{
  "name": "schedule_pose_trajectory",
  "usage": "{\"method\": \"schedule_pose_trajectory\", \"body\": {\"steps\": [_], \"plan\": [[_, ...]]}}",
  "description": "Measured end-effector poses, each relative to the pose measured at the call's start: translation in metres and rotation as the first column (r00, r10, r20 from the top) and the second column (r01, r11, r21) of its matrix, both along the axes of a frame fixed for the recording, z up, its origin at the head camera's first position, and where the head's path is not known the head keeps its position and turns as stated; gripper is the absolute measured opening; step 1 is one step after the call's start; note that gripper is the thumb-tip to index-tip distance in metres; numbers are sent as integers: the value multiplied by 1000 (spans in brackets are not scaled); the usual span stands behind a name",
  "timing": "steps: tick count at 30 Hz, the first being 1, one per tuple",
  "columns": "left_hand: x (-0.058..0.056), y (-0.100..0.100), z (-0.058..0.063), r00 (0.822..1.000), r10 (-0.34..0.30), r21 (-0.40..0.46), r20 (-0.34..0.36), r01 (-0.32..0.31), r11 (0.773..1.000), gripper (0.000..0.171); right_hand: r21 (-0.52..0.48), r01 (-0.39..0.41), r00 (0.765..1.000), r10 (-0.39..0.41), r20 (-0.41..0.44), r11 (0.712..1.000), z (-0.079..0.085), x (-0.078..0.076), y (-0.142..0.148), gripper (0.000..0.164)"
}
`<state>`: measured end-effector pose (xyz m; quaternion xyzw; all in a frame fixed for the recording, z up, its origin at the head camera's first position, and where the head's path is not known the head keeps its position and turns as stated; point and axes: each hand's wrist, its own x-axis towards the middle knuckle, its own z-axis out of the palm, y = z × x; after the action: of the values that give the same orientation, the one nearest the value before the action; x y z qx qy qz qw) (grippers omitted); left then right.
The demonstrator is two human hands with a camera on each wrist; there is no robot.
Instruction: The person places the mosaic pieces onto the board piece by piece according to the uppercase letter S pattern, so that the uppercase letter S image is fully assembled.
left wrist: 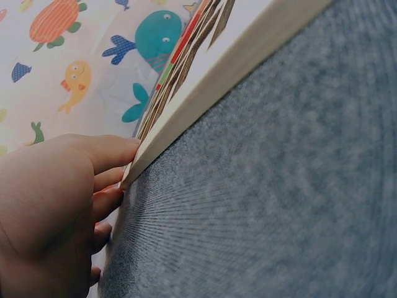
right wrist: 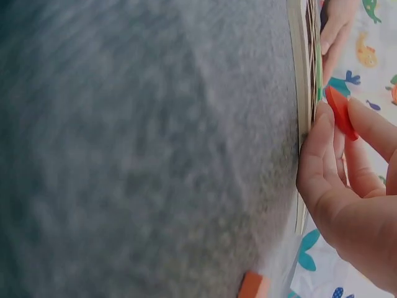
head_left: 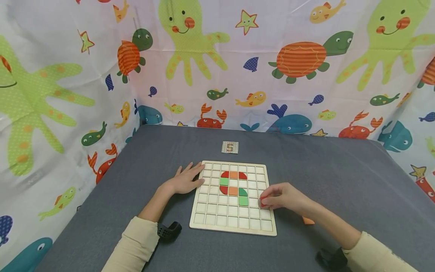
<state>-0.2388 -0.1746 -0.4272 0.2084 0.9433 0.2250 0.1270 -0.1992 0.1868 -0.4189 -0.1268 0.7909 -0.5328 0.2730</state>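
Note:
A wooden grid board lies on the table with red, orange and green tiles set in some of its squares, such as an orange tile and a light green tile. My left hand rests along the board's left edge, fingers extended and touching the rim. Over the board's right side, my right hand pinches a red tile between thumb and fingers. That tile has a curved side in the right wrist view; in the head view the fingers cover most of it.
Behind the board lies a small pattern card with a grid and a coloured figure. An orange tile sits on the grey tablecloth, partly under my right forearm. A printed sea-animal curtain hangs around the table.

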Motion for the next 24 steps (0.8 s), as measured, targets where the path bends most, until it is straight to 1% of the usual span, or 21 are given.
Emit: {"method": "schedule_pose_trajectory", "body": {"steps": [8,15,24], "plan": [[1,1,1,1000,3,-5,2,-3,1000,62,11,30,1000,-30,6,999,4,4,-10,28],[-1,0,0,1000,3,-14,3,-3,1000,62,-22,8,1000,-8,20,1000,5,9,-17,28],[-1,0,-2,1000,1,-4,-6,-1,1000,62,-34,3,1000,-4,-3,999,2,16,-33,24]]}}
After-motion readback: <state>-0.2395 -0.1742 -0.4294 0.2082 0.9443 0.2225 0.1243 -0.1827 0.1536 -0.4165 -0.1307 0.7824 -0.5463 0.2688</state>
